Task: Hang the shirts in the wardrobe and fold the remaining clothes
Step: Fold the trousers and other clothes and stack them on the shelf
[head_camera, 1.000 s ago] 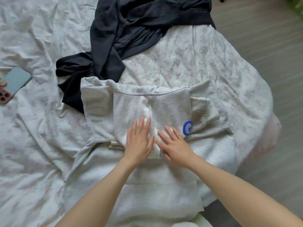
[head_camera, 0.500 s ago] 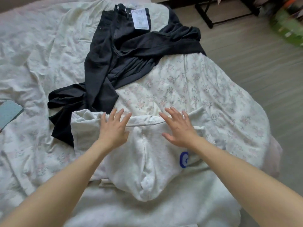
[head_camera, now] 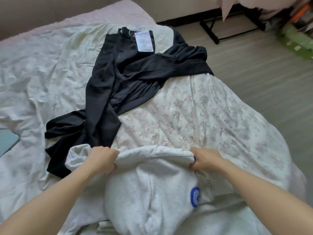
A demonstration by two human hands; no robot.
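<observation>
A light grey hoodie [head_camera: 152,192] with a blue round patch [head_camera: 194,197] lies partly folded on the bed in front of me. My left hand [head_camera: 101,160] grips the far folded edge at its left end. At the right end of the same edge, my right hand [head_camera: 205,158] is closed on the cloth. That edge is lifted a little off the bed. Beyond the hoodie, black clothes [head_camera: 122,85] lie in a crumpled heap with a white paper tag [head_camera: 144,40] on top.
The bed has a floral quilt [head_camera: 194,116] and a wrinkled white sheet [head_camera: 33,73]. A teal phone [head_camera: 7,141] lies at the left edge. To the right is wooden floor [head_camera: 262,73], with a black rack base [head_camera: 213,31] and green boxes [head_camera: 298,41] at the far side.
My hands slid from the middle of the hoodie up to its far edge, and from flat and open they closed on that edge. The view tilted up, showing more of the room.
</observation>
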